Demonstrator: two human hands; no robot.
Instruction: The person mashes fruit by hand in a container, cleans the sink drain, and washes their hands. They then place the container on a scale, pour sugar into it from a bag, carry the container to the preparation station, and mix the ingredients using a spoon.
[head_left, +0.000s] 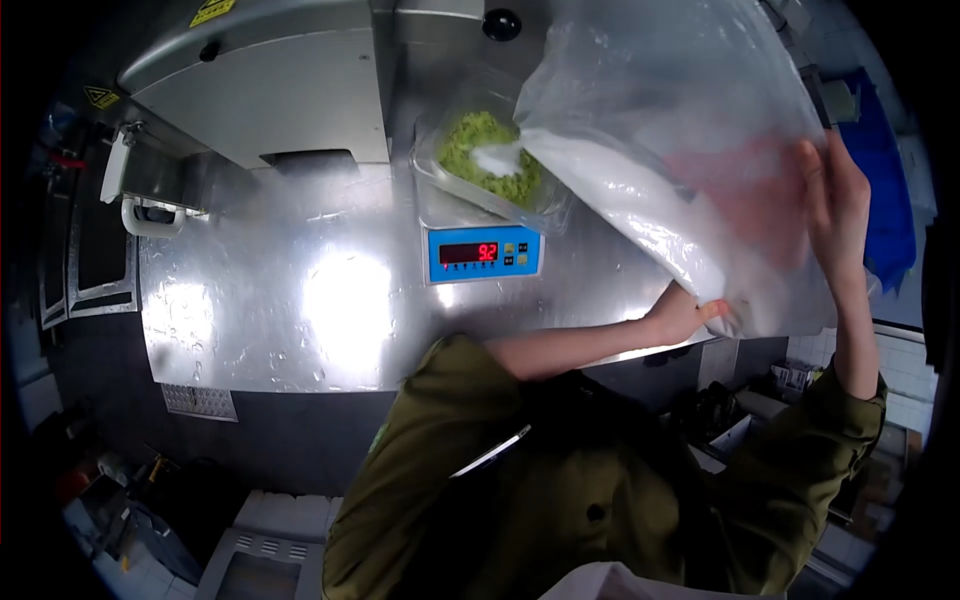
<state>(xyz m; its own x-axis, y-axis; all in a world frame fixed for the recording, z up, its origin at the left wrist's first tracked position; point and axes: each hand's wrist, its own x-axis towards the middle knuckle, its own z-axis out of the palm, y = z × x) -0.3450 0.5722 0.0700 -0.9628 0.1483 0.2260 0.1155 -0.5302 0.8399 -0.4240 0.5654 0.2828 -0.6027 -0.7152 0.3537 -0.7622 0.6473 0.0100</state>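
Observation:
A large clear plastic bag (640, 190) of white powder is tilted, its narrow end over a clear plastic container (440, 185). My left hand (685, 315) grips the bag's lower edge, thumb on top. My right hand (838, 195) holds the bag's right side, its thumb against the plastic and the other fingers mostly hidden. Inside the container lies a chopped or mashed green food (470, 140) with a patch of white powder (497, 158) on it. The container rests on a digital scale (435, 270) with a blue panel and a red display reading about 9.2.
A steel machine (260, 100) with yellow warning labels stands at the back left of the steel worktop (250, 290). A black round knob (501, 25) is at the top. Something blue (885, 190) hangs at the far right, beyond my right hand.

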